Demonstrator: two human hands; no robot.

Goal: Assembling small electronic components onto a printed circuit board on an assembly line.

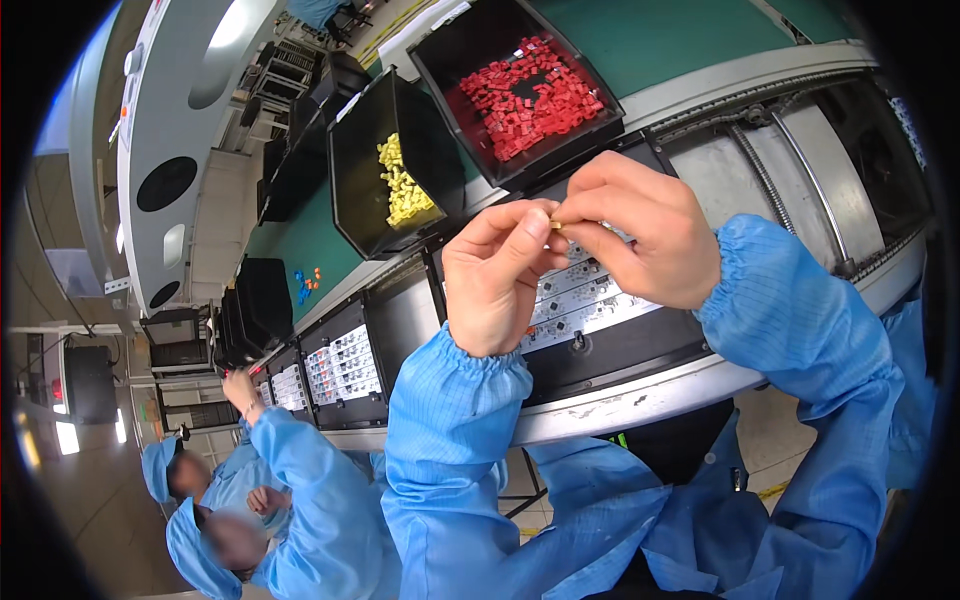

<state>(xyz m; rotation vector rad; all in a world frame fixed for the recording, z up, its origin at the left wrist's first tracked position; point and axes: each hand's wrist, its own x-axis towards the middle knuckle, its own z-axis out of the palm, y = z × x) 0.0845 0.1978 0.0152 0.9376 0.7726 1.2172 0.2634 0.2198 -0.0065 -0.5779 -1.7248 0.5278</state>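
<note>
My left hand (500, 270) and my right hand (645, 225) meet fingertip to fingertip above a black tray (640, 352) of white circuit boards (590, 312). Between the pinched fingers of both hands shows a tiny yellow part (556, 226), mostly covered by the fingertips. Just beyond the left hand, a black bin (350, 190) holds loose yellow parts (403, 190) of similar colour. Farther right, past the right hand, another black bin (500, 170) contains many small red parts (535, 100).
A metal conveyor rail (600, 410) runs along my front edge. On the left, more boards (345, 362) lie in trays, beside small blue and orange parts (307, 285). Two co-workers in blue (310, 500) are at the lower left. A roller mechanism (790, 190) stands at right.
</note>
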